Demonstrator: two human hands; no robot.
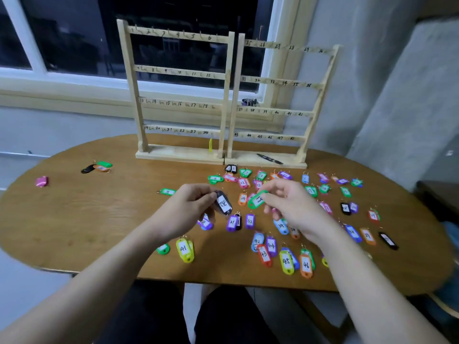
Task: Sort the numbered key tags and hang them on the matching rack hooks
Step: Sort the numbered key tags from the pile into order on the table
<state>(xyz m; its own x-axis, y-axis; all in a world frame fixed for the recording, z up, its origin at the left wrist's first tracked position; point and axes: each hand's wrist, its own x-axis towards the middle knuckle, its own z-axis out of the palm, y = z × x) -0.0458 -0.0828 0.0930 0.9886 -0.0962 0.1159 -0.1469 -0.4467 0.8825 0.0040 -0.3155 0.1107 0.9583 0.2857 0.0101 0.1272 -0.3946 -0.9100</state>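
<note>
1. Both our forearms come up from the bottom edge; dark trousers show btw them at bottom centre.
2. Our left hand (188, 207), centre frame, pinches a black tag (223, 203) at its top end w/ curled thumb & fingers. Tag sticks out to the right of the fingertips, held above the table (87, 219). White label has two handwritten digits, can't read them for sure.
3. Our right hand (288, 202), just right of centre, pinches a green tag (257, 199) btw thumb & fingers; tag juts left of the grip, tilted, near the black tag but not touching. Label looks like "14".
4. Lower centre, loose tags lie on the wood w/ readable labels: yellow "41" (184, 249), purple "31" (232, 222), purple "32" (249, 221), purple "44" (271, 245), yellow "45" (286, 261), orange "46" (306, 265). More tags spread across centre & right, most too small to read.
5. Upper centre, at the table's far edge: left rack (177, 95), rails marked 1–24; right rack (280, 100) touching beside it, rails marked 25 up to the high 40s. Hooks on both look bare.
6. Left of frame: small cluster of black, orange, green tags (98, 167), & a pink tag (41, 181) alone further left.
</note>
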